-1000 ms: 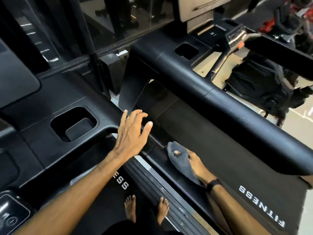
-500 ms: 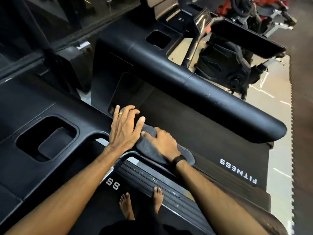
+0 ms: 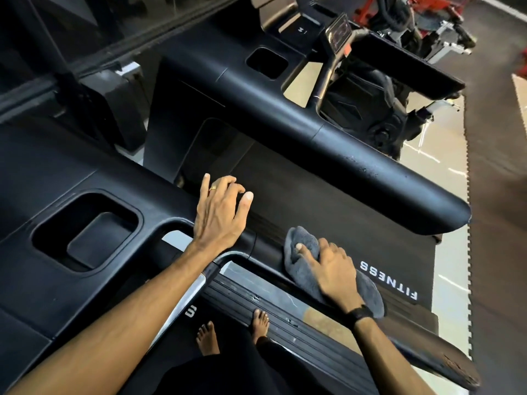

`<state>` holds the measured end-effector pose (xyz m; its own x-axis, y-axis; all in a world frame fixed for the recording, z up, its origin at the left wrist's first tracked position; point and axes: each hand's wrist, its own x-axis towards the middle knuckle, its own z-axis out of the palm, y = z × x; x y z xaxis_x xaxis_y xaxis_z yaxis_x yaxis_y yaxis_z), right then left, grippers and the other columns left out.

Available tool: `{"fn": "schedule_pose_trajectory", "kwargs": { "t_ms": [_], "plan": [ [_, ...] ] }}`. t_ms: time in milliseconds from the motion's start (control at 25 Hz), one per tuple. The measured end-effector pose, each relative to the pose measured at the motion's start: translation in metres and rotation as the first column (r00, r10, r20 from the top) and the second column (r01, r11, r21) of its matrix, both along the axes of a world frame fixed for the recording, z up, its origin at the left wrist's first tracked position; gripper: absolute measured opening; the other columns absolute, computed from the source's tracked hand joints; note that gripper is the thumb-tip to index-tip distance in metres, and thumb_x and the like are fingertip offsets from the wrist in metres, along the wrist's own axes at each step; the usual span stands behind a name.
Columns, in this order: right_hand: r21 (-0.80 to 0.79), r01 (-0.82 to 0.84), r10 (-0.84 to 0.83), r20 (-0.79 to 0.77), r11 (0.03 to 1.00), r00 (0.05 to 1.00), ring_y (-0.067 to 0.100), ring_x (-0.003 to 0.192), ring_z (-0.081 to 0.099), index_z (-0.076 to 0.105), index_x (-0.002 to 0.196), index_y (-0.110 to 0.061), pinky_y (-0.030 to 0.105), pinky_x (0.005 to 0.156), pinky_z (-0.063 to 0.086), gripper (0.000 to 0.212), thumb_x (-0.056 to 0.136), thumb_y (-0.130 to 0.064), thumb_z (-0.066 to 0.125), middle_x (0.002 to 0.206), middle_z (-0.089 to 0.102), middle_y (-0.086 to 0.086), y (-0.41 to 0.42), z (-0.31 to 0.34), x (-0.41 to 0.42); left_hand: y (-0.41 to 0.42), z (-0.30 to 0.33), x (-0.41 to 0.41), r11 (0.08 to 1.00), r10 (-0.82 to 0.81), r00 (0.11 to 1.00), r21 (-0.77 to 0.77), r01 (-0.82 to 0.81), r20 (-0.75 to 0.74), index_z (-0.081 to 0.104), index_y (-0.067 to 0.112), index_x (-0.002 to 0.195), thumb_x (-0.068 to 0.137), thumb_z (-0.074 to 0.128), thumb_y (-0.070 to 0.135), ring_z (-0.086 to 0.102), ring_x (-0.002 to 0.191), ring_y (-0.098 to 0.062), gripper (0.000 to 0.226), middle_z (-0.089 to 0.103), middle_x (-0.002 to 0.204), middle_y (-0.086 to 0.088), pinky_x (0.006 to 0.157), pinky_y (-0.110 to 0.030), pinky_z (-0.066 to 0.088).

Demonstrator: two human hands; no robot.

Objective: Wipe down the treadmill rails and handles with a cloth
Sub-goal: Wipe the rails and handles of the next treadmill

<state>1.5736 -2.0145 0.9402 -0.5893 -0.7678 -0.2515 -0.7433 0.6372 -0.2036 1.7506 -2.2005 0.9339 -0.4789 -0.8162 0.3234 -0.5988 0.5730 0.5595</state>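
Observation:
A grey cloth lies draped over the black right handrail of the treadmill I stand on. My right hand presses down on the cloth, fingers wrapped over it and the rail. My left hand rests flat on the same rail further forward, where it joins the console, fingers spread and holding nothing. It is a hand's width away from the cloth. The far end of the handrail runs off to the lower right.
A neighbouring treadmill stands to the right, with its thick black handrail and a belt marked FITNESS. The console's cup recess is at left. My bare feet stand on the belt and side step. Other gym machines crowd the back right.
My right hand has slid the cloth back along the handrail, away from my left hand, which it touched half a second ago. The left hand stayed in place.

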Motion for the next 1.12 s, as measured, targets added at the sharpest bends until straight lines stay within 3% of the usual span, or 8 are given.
{"fn": "schedule_pose_trajectory", "kwargs": {
  "t_ms": [120,280,400,520,680,840,960,1120],
  "plan": [
    [-0.085,-0.058,0.038,-0.215,0.995,0.976,0.028,0.091,0.056,0.058,0.104,-0.018,0.043,0.079,0.043,0.069,0.091,-0.072,0.018,0.096,0.063,0.004,-0.005,0.005,0.037,0.000,0.001,0.000,0.999,0.034,0.997,0.037,-0.032,-0.075,0.066,0.011,0.100,0.100,0.032,0.044,0.060,0.110,-0.020,0.047,0.062,0.112,-0.003,0.122,-0.049,0.016],
    [-0.106,-0.144,0.122,-0.190,0.984,0.974,0.026,0.094,0.054,0.057,0.109,-0.020,0.043,0.082,0.042,0.065,0.094,-0.070,0.019,0.100,0.060,0.002,-0.051,0.012,0.074,-0.001,0.003,-0.002,0.998,0.025,0.997,0.053,-0.021,-0.079,0.065,0.012,0.098,0.100,0.031,0.046,0.060,0.109,-0.020,0.048,0.062,0.109,-0.002,0.121,-0.051,0.018],
    [-0.039,-0.184,0.185,0.025,0.982,0.982,0.030,0.106,0.054,0.054,0.115,-0.020,0.045,0.086,0.041,0.074,0.087,-0.073,0.012,0.112,0.061,0.006,-0.095,0.009,0.071,-0.006,0.000,-0.003,0.997,0.021,0.998,0.076,-0.017,-0.058,0.066,0.012,0.095,0.098,0.032,0.049,0.060,0.108,-0.018,0.051,0.063,0.111,-0.002,0.121,-0.050,0.017],
    [-0.007,-0.189,0.176,0.397,0.982,0.901,0.034,0.120,0.053,0.053,0.127,-0.017,0.045,0.094,0.042,0.066,0.095,-0.069,0.031,0.128,0.060,0.011,-0.124,-0.004,0.045,-0.009,-0.001,-0.005,0.994,0.032,0.999,0.101,-0.032,-0.002,0.068,0.013,0.094,0.097,0.032,0.054,0.061,0.106,-0.016,0.055,0.063,0.113,-0.001,0.123,-0.047,0.011],
    [0.116,-0.209,0.085,0.652,0.971,0.754,0.020,0.128,0.054,0.052,0.137,-0.041,0.035,0.101,0.042,0.076,0.079,-0.087,0.035,0.138,0.058,-0.008,-0.138,-0.065,0.004,-0.007,0.003,-0.005,0.995,0.017,0.998,0.100,-0.023,0.054,0.069,0.014,0.095,0.097,0.032,0.057,0.060,0.108,-0.012,0.057,0.062,0.115,0.001,0.123,-0.046,0.008],
    [0.083,-0.331,0.203,0.645,0.940,0.737,0.000,0.096,0.058,0.057,0.108,-0.041,0.019,0.088,0.045,0.046,0.091,-0.076,0.034,0.105,0.062,-0.022,-0.110,-0.097,-0.025,-0.005,0.005,-0.007,0.993,0.017,0.995,0.116,-0.028,0.099,0.069,0.014,0.097,0.096,0.032,0.058,0.059,0.110,-0.011,0.058,0.062,0.117,0.000,0.124,-0.045,0.005],
    [0.135,-0.220,0.074,0.672,0.966,0.737,0.006,0.099,0.045,0.046,0.109,-0.051,0.031,0.106,0.041,0.022,0.098,-0.068,0.037,0.109,0.048,-0.018,-0.075,-0.068,-0.040,-0.005,0.006,-0.005,0.994,-0.003,0.993,0.106,-0.010,0.121,0.069,0.014,0.098,0.096,0.030,0.058,0.061,0.106,-0.013,0.059,0.062,0.119,-0.001,0.124,-0.044,0.004],
    [0.138,-0.195,0.123,0.408,0.971,0.905,0.026,0.117,0.053,0.051,0.122,-0.018,0.040,0.099,0.039,0.054,0.100,-0.063,0.029,0.118,0.057,0.002,-0.029,-0.011,-0.029,-0.001,0.008,-0.008,0.997,-0.056,0.992,0.065,0.048,0.118,0.069,0.013,0.099,0.097,0.031,0.058,0.060,0.091,-0.012,0.058,0.062,0.120,-0.003,0.124,-0.045,0.001]
  ]
}}
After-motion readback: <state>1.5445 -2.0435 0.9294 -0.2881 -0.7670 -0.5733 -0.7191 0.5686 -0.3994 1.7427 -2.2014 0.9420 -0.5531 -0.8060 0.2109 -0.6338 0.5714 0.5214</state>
